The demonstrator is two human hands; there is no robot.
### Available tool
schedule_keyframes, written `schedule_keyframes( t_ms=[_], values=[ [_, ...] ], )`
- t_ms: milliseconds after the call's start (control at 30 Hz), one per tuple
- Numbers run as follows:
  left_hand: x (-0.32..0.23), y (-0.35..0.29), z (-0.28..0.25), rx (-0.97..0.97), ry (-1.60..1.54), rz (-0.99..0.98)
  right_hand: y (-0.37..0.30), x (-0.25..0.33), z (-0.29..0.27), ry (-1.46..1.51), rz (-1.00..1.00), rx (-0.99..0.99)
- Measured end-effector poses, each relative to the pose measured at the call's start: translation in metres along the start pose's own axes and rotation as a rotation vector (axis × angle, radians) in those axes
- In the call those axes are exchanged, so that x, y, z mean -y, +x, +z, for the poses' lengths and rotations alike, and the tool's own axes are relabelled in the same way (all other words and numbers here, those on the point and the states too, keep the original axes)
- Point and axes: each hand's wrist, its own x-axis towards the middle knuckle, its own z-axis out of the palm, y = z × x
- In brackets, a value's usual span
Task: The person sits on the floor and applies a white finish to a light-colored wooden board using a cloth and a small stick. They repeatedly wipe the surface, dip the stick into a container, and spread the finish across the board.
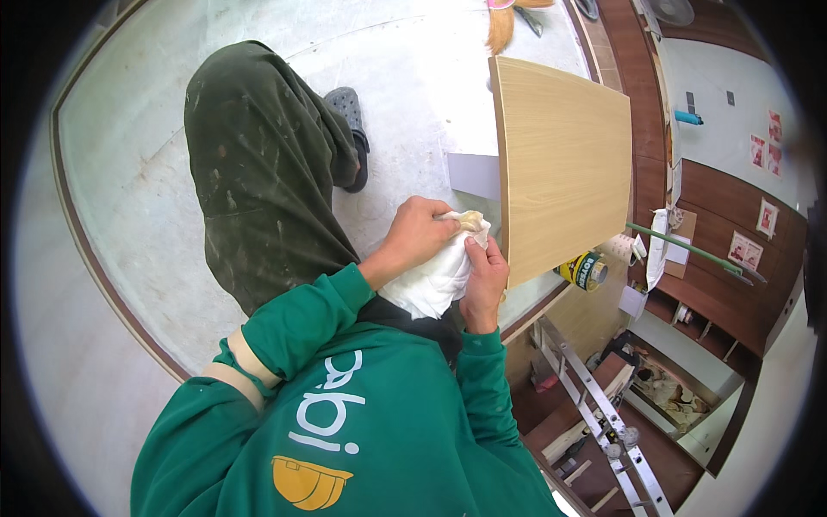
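A white cloth [431, 280], soiled yellow-brown near its upper end, is bunched between my hands above my lap. My left hand [418, 231] pinches its upper left part beside the stain. On the other side, my right hand [484, 283] grips the cloth's right edge between thumb and fingers. Close to the right of both hands stands a light wood panel [564, 164], apart from the cloth. My leg in dark, stained trousers [258, 172] stretches away at the left, with a grey clog [347, 129] on the foot.
Just past the panel's near corner is a yellow and dark can [584, 271]. A metal ladder [603, 422] leans at the lower right among tools and boards. Brown broom bristles [500, 30] lie at the far edge of the pale floor [405, 95]. A green pole [689, 245] extends at right.
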Motion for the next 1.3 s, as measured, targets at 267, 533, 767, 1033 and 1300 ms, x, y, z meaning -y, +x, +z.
schedule_keyframes(
  t_ms=[267,533,767,1033,1300],
  values=[
    [-0.005,-0.003,0.000,-0.088,-0.058,-0.008,0.002,-0.013,0.000,-0.159,0.007,-0.056],
    [-0.021,-0.006,-0.006,0.020,-0.090,-0.085,0.003,0.002,0.024,-0.012,0.108,-0.078],
    [-0.041,-0.016,-0.006,0.096,-0.181,0.055,-0.014,0.018,0.037,0.069,0.080,-0.010],
    [-0.074,-0.031,-0.011,0.138,-0.223,0.143,-0.045,0.027,-0.010,0.105,0.043,-0.052],
    [-0.146,-0.058,-0.138,-0.623,0.800,0.879,-0.076,0.042,-0.081,0.231,-0.016,-0.035]
  ],
)
